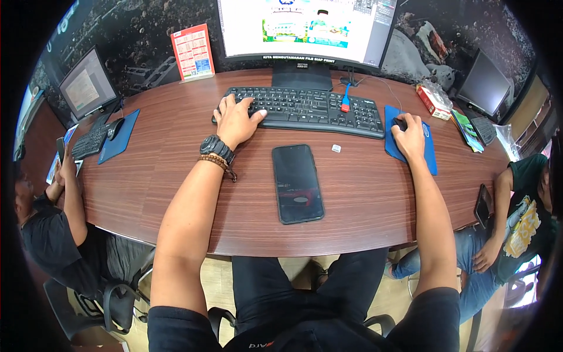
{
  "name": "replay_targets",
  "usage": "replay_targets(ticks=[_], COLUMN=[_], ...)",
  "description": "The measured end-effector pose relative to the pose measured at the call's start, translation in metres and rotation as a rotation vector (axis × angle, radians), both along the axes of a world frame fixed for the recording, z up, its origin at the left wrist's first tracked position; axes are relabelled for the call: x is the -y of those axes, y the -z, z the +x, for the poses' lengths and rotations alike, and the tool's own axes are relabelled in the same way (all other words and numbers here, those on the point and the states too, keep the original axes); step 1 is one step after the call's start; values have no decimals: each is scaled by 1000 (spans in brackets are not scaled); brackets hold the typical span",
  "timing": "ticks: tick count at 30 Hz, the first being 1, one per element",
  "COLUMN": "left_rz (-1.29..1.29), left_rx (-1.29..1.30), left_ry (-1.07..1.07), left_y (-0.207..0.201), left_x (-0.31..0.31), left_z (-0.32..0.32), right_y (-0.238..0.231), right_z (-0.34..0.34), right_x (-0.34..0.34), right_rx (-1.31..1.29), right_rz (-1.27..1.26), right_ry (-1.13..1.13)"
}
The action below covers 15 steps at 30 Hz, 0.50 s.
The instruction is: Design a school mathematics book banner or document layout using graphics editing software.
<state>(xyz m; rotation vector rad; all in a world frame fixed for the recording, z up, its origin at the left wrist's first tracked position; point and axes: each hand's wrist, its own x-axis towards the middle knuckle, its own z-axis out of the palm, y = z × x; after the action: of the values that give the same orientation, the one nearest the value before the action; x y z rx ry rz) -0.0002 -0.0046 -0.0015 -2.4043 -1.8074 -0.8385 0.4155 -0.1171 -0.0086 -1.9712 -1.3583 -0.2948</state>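
Note:
My left hand (236, 121) rests on the left end of a black keyboard (305, 110), its fingers spread over the keys and the thumb near the front edge. A black watch and a beaded bracelet circle that wrist. On the right, my right hand (410, 139) is wrapped over a dark computer mouse (400, 124), which sits on a blue mouse pad (429, 154); the hand covers most of the mouse. Behind the keyboard stands a lit monitor (311, 29) with a colourful layout on its screen. A dark smartphone (298, 185) lies face up between my forearms.
A small white piece (336, 148) lies right of the phone. A red-tipped blue cable (345, 105) crosses the keyboard. A desk calendar (192, 54) stands back left, a red-and-white box (434, 102) back right. One person sits at each side; the left one holds a phone (61, 150).

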Motion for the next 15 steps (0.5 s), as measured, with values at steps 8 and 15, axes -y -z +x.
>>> replay_targets(ticks=[8, 15], left_rz=[22, -4], left_rx=[67, -8], left_ry=[-59, -72], left_y=[1, 3], left_x=[1, -3], left_z=[0, -1], right_y=[5, 10], right_z=[5, 13], right_x=[-4, -8], right_rx=[-20, -7], right_rz=[21, 34], right_ry=[-106, -142])
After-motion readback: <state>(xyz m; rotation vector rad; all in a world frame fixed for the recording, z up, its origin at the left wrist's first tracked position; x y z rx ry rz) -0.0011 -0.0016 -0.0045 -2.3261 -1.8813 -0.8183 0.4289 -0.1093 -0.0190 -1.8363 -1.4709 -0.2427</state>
